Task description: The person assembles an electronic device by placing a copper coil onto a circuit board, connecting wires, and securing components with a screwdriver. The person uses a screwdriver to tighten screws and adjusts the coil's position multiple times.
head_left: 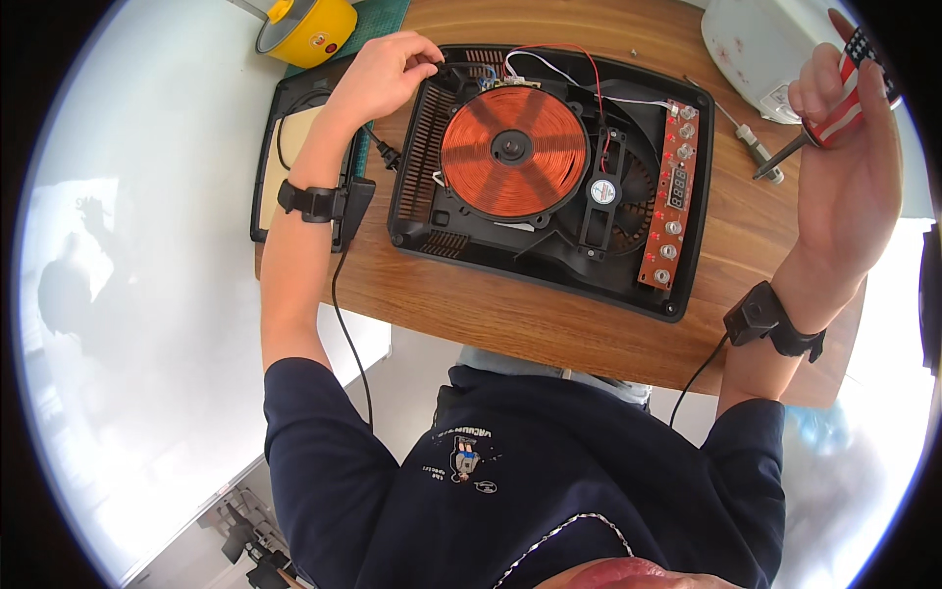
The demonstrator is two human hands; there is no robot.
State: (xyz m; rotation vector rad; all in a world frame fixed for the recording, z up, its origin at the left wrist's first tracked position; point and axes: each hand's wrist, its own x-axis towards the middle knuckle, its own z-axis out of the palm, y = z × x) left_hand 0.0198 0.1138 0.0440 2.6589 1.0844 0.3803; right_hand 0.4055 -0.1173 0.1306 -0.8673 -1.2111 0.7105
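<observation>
An opened induction cooker base (549, 260) lies on the wooden table, its round copper coil (471, 182) showing. At the base's far left corner is my left hand (381, 83), its thumb and fingers closed together beside a dark wire. What they pinch is too small to make out. A black power plug (390, 156) lies just below that hand. Raised at the right, away from the cooker, my right hand (854, 162) grips a screwdriver (846, 103) with a red, white and black handle. Its dark shaft points down to the left.
Inside the base are a black fan (628, 187) and a red-brown control board (670, 211). A second screwdriver (758, 155) lies right of it. A white appliance (756, 59) stands at the far right, a yellow pot (314, 34) at the far left. A dark-framed panel (299, 167) lies left.
</observation>
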